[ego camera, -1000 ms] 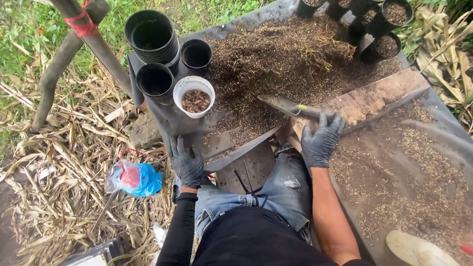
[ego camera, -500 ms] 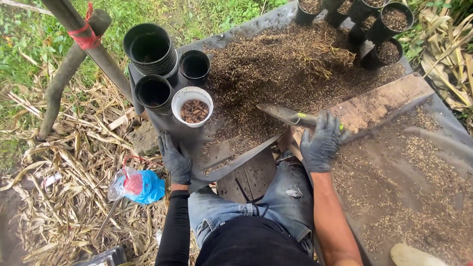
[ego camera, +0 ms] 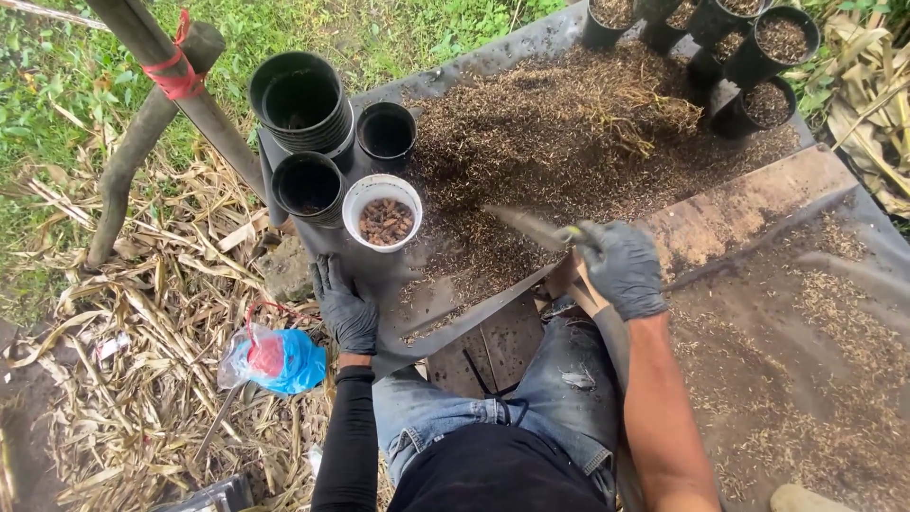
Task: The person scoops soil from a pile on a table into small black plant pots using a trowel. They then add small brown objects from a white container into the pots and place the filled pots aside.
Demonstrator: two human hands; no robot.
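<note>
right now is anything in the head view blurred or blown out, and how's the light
Head view: flat, even daylight, no hard shadows or glare; the trowel in the right hand is smeared by motion blur; the left hand, white cup and empty black pots are sharp; edges bow slightly from the wide lens.

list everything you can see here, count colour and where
empty pots: three, black, far left of sheet
white cup: one, holds brown bits, beside the empty pots
filled pots: several, black, far right corner
loose mix: brown heap, middle of dark sheet
plank: one, brown, right of centre
trowel: one, blurred, over the mix
plastic bag: one, blue and clear, on dry husks, left
poles: two, wooden, red tie, upper left
left hand: dark glove, flat on sheet edge
right hand: dark glove, gripping trowel
</note>
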